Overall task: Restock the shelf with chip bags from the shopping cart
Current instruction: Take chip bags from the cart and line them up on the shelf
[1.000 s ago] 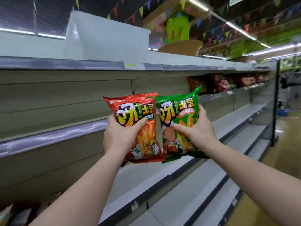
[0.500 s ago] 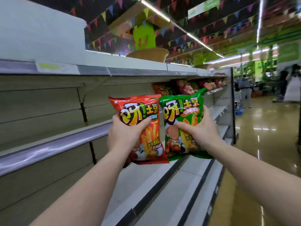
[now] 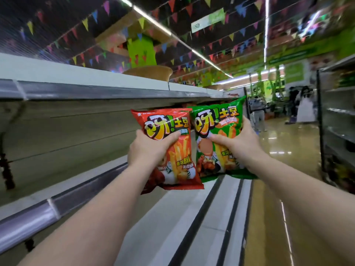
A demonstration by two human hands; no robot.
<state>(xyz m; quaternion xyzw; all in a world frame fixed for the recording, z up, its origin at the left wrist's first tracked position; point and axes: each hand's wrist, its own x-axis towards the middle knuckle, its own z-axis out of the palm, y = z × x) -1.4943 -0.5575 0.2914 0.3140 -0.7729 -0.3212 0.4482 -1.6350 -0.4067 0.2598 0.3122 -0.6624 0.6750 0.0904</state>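
Blurring smears most of the scene: the far aisle, the people (image 3: 305,106) standing down there and the rack (image 3: 334,120) at the right edge are too soft to read, and the stock beyond the bags on the shelf (image 3: 63,131) is mostly hidden behind them. Both arms run off the bottom of the view. The left hand (image 3: 148,150) grips a red bag (image 3: 172,150), thumb laid across its front, the other fingers hidden behind it. The right hand (image 3: 238,143) grips a green bag (image 3: 217,131) the same way, thumb on the front, fingers wrapped round its right edge. Both bags are held upright in the air, side by side and touching or slightly overlapping, out in front of the shelf and above its lower boards. Each has a big yellow cartoon logo with Chinese characters and a picture of fries; small print is unreadable. The red bag's lower left corner is covered by the wrist. A basket (image 3: 149,72) sits on top of the shelf, under strings of flags (image 3: 184,8).
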